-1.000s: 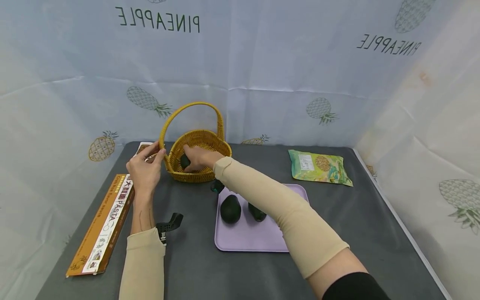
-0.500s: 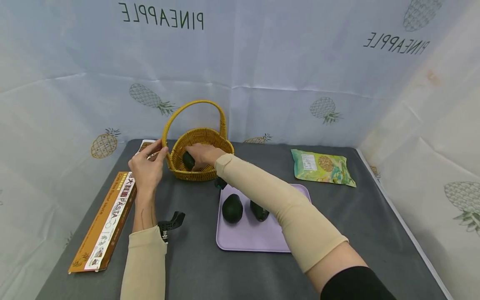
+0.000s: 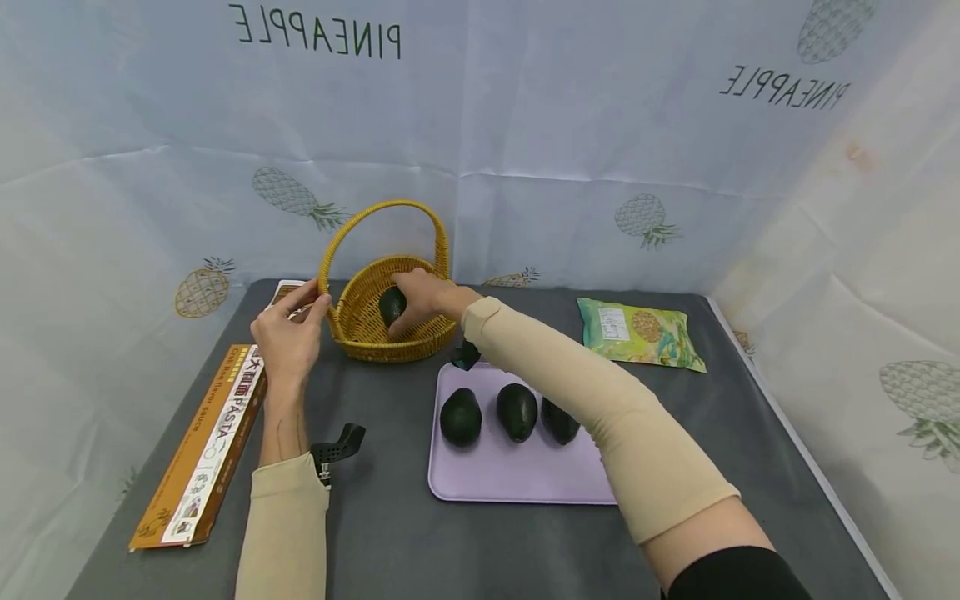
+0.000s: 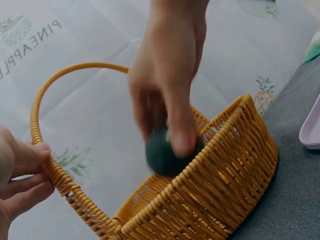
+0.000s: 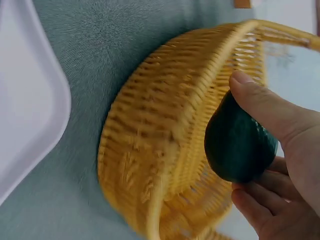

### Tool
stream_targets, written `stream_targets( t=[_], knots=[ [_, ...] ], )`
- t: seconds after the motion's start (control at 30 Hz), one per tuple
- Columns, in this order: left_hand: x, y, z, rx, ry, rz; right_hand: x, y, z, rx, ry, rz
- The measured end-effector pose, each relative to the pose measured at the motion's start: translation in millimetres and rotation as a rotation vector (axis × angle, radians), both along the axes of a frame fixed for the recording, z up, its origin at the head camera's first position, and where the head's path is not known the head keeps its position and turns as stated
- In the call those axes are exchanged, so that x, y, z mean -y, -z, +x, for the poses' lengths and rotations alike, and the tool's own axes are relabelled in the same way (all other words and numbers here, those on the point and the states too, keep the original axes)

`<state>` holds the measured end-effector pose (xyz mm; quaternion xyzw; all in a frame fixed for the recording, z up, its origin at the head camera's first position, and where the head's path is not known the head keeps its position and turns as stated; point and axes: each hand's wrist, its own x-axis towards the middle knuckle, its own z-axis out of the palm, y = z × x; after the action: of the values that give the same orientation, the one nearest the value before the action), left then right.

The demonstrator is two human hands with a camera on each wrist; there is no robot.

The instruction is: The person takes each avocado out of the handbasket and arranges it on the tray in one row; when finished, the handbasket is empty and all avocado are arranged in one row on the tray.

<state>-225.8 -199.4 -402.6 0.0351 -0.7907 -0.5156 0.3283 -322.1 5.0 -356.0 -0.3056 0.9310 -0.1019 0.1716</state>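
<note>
A yellow wicker basket (image 3: 393,350) with a tall arched handle stands at the back of the grey table. My left hand (image 3: 288,337) pinches the left side of its handle between thumb and fingers, also seen in the left wrist view. My right hand (image 3: 427,302) grips a dark green avocado (image 5: 240,140) at the basket's opening, thumb on one side and fingers on the other. In the left wrist view the avocado (image 4: 167,152) shows just above the woven rim. On the lilac tray (image 3: 510,483) lie three more avocados (image 3: 461,417), the rightmost partly hidden by my right sleeve.
A long orange-and-white pasta box (image 3: 198,450) lies along the left side, beside my left forearm. At the back right is a green and yellow packet (image 3: 641,333). A curtain printed with pineapples (image 3: 525,100) hangs right behind the table.
My right hand has lifted the avocado up from inside the basket and drawn it to the right. More of the tray's avocados show now. The left hand has kept its hold on the handle.
</note>
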Motion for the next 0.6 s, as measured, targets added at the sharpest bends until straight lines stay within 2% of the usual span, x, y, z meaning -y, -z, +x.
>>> stream_targets(
  t=[0.1, 0.23, 0.4, 0.6],
  knots=[
    [-0.7, 1.2, 1.0, -0.007, 0.007, 0.015, -28.2, -14.5, 5.9, -0.019, -0.009, -0.054],
    [-4.4, 2.3, 2.8, 0.000, 0.013, 0.036, -82.0, -33.4, 23.1, -0.048, -0.004, -0.117],
    [-5.4, 2.3, 6.0, 0.013, 0.008, 0.037, -152.2, -44.8, 56.5, -0.102, 0.025, -0.148],
    [-7.4, 0.3, 6.1, 0.025, -0.006, 0.027, -228.3, -45.7, 105.2, -0.132, 0.111, -0.166]
  ],
)
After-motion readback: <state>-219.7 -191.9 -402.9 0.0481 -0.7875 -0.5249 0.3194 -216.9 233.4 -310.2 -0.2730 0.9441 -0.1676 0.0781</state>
